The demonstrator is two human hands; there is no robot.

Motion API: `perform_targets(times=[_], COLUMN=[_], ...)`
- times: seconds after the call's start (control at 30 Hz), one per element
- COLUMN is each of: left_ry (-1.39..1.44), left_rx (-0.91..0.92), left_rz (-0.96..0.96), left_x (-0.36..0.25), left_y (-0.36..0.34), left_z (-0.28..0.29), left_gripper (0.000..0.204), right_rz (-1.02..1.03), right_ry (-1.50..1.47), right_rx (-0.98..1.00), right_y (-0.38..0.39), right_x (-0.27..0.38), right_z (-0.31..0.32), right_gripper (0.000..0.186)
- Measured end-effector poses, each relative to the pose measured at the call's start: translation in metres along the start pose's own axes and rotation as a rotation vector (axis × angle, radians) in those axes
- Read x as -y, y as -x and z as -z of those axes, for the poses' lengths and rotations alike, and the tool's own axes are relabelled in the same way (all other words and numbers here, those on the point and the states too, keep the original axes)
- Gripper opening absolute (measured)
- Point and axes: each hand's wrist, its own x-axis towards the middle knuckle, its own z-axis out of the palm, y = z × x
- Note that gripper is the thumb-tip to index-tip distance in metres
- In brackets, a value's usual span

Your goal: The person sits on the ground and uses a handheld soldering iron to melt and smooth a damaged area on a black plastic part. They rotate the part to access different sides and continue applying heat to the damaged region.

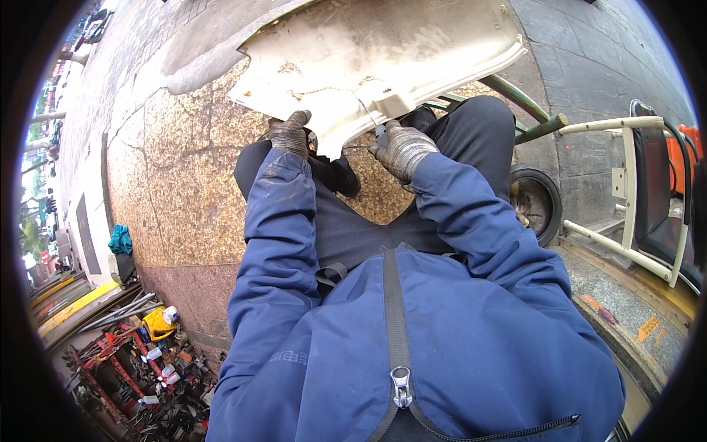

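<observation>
A large, curved white plastic panel (331,66) with scuffs and dark smudges lies in front of my knees. My left hand (290,135), in a dirty grey knit glove, grips its near edge, the thumb on top and the other fingers mostly hidden. My right hand (403,150), gloved the same way, is closed around a small grey-handled tool (381,135) beside the panel's near edge. A thin, straight shaft or wire runs from about there up over the panel; its exact kind is unclear. A rough, darkened line (331,88) crosses the panel's surface ahead of it.
Green metal tubing (515,99) supports or adjoins the panel at right. Beside my right knee lies a black tyre (535,205). A cream-framed chair (630,184) stands farther right. Tools and metal parts (140,368) crowd the lower left, near a yellow container (157,324).
</observation>
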Motion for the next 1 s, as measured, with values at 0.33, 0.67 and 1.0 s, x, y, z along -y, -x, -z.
perform_targets(times=[0.33, 0.67, 1.0], left_ry=[-0.042, -0.009, -0.038], left_rx=[-0.013, -0.075, -0.040], left_rz=[-0.112, -0.054, -0.027], left_x=[0.005, 0.004, 0.007], left_y=[-0.006, -0.005, -0.013], left_z=[0.001, 0.000, 0.004], left_gripper=[0.040, 0.038, 0.039], right_rz=[0.018, 0.056, -0.012], right_ry=[-0.006, -0.003, 0.011], right_rx=[-0.010, -0.001, -0.046], right_y=[0.004, 0.010, 0.001], right_x=[0.001, 0.004, 0.000], right_z=[0.001, 0.007, 0.000], right_gripper=[0.065, 0.062, 0.060])
